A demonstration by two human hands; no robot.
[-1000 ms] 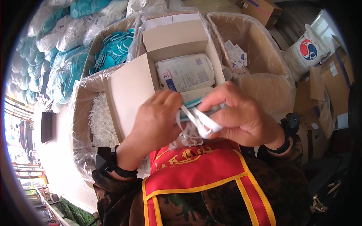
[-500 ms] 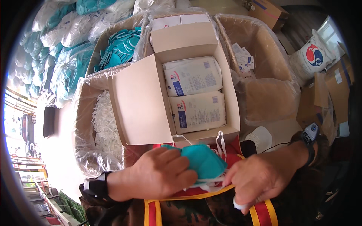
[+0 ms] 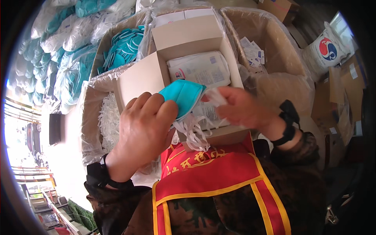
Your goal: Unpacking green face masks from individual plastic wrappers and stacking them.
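My left hand is closed around the edge of a teal cup-shaped face mask, raised over the front of an open carton. White straps dangle in a loose bunch beneath the mask. Close to the mask's right edge is my right hand, smeared by motion. A blurred whitish piece shows at its fingers; whether they grip it or wear it is unclear. Inside the carton lie two white printed packs, the nearer one largely hidden by hands and mask.
Behind left, a lined box holds a heap of teal mask pieces; another beside the carton holds white straps. On the right, a lined box contains small white printed packets. A white sack stands beyond it.
Both hands have risen from my lap to above the carton, the mask coming up in my left hand. My right hand has moved up and inward beside the mask.
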